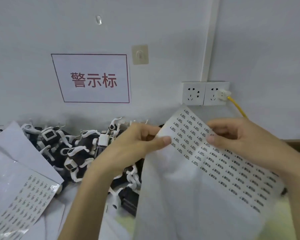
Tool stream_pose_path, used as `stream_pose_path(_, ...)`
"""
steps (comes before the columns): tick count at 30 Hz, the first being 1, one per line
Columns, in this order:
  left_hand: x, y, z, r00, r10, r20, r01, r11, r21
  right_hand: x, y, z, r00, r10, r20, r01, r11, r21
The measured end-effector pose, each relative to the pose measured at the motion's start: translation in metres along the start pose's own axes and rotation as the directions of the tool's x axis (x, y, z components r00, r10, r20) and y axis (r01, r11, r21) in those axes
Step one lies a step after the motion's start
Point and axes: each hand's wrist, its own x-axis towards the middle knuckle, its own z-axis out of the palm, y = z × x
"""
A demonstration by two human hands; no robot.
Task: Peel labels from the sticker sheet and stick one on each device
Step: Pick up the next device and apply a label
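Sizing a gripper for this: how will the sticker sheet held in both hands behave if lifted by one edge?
Probably floppy: the sticker sheet bends and drapes between the left hand and right hand, so a single-edge grip likely sags. Likely very light: thumb-and-finger pinches alone hold it up. The second sheet looks glossy, so possibly slippery.

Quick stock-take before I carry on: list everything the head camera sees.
held sticker sheet: one, white with dark labels, in both hands
second sticker sheet: one, white with dark labels, lower left
devices: uncountable pile, black and white, against wall
sign: one, white, red border and characters, on wall
sockets: two, white, wall, right of sign
plug: one, white with yellow cable, in right socket
hook pad: one, beige, above sign's right corner
clear hook: one, transparent, high on wall
left hand: one, pinching held sheet's left edge
right hand: one, pinching held sheet's upper part
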Motion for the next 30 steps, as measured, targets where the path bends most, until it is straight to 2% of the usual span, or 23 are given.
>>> stream_pose_path(2, 0.002, -0.002, 0.003, 0.999, -0.005, -0.047, 0.004, 1.0, -0.024, 0.005, 0.001, 0.007, 0.974, -0.042, -0.223, 0.001, 0.984, -0.179)
stream_pose_path(4, 0.003, -0.002, 0.005, 0.994, 0.006, -0.112, -0.014, 0.998, -0.067, 0.012, -0.003, 0.02, 0.891, -0.192, -0.411, 0.077, 0.957, -0.281)
stream_pose_path(7, 0.004, -0.003, 0.007, 0.973, 0.037, -0.228, -0.056, 0.995, -0.08, 0.021, -0.008, 0.04, 0.765, -0.383, -0.518, 0.188, 0.902, -0.389)
stream_pose_path(11, 0.003, -0.002, 0.008, 0.955, 0.11, -0.276, -0.143, 0.985, -0.101, 0.024, -0.014, 0.055, 0.659, -0.487, -0.574, 0.3, 0.869, -0.393)
stream_pose_path(15, 0.001, 0.002, 0.014, 0.929, 0.221, -0.296, -0.247, 0.967, -0.055, 0.024, -0.02, 0.066, 0.683, -0.497, -0.535, 0.436, 0.865, -0.248)
stream_pose_path(19, -0.001, 0.008, 0.021, 0.91, 0.306, -0.279, -0.315, 0.949, 0.013, 0.024, -0.025, 0.073, 0.683, -0.445, -0.579, 0.438, 0.884, -0.163)
stream_pose_path(27, -0.004, 0.011, 0.022, 0.904, 0.376, -0.203, -0.352, 0.925, 0.145, 0.022, -0.023, 0.076, 0.651, -0.474, -0.593, 0.402, 0.878, -0.26)
stream_pose_path(30, -0.007, 0.01, 0.02, 0.893, 0.405, -0.198, -0.342, 0.895, 0.287, 0.023, -0.021, 0.077, 0.638, -0.507, -0.58, 0.401, 0.861, -0.313)
